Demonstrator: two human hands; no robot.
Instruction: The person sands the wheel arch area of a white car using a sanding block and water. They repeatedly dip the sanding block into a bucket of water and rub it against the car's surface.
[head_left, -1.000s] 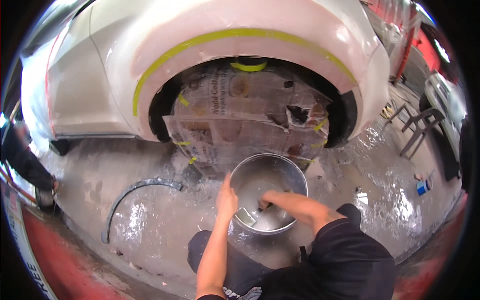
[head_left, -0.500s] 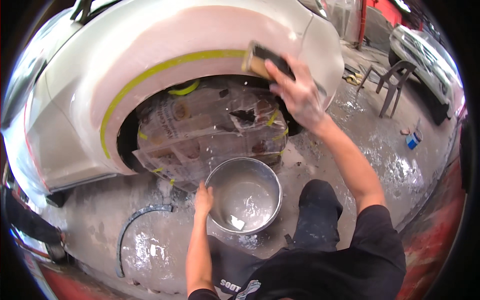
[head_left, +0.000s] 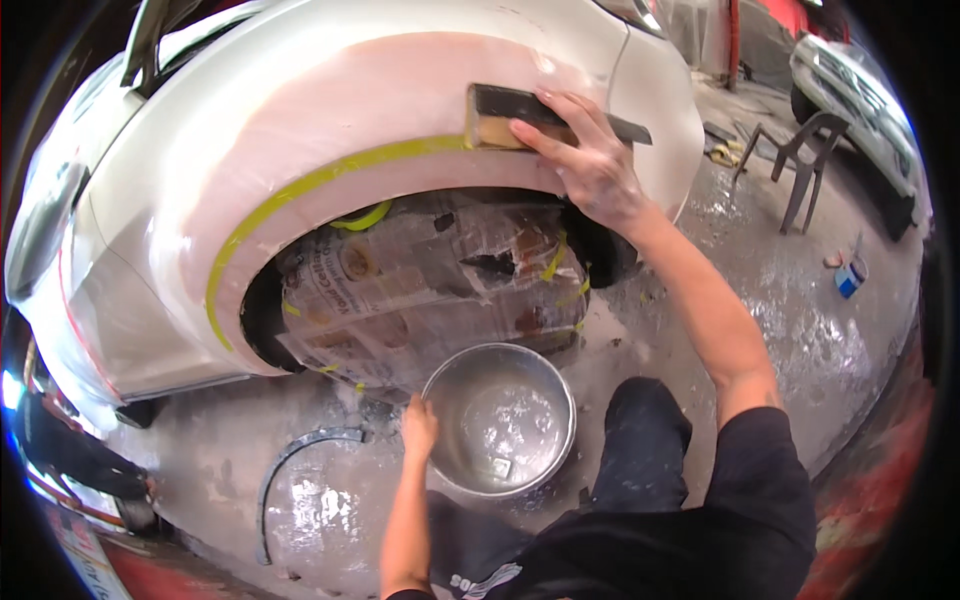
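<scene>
My right hand (head_left: 595,172) is closed around a long sanding block (head_left: 500,102), dark on top with a tan side. The block lies against the car fender (head_left: 370,105), over a dull pinkish patch and at the end of a curved yellow-green tape strip (head_left: 290,188). Below, my left hand (head_left: 418,428) grips the left rim of a round metal basin (head_left: 548,400). Cloudy liquid and a small pale square piece show inside the basin. Newspaper (head_left: 390,295), taped in place, covers the wheel in the arch.
A dark curved strip (head_left: 272,480) rests on the wet floor (head_left: 210,470) at left. To the right stand a dark plastic chair (head_left: 800,160), a blue can (head_left: 849,280) and another car (head_left: 850,90). Part of a person (head_left: 75,450) shows at the left edge.
The sanding block has turned from a slant to nearly level along the fender, with my right hand more stretched over it. My left hand stays on the basin rim; the whole view has shifted slightly.
</scene>
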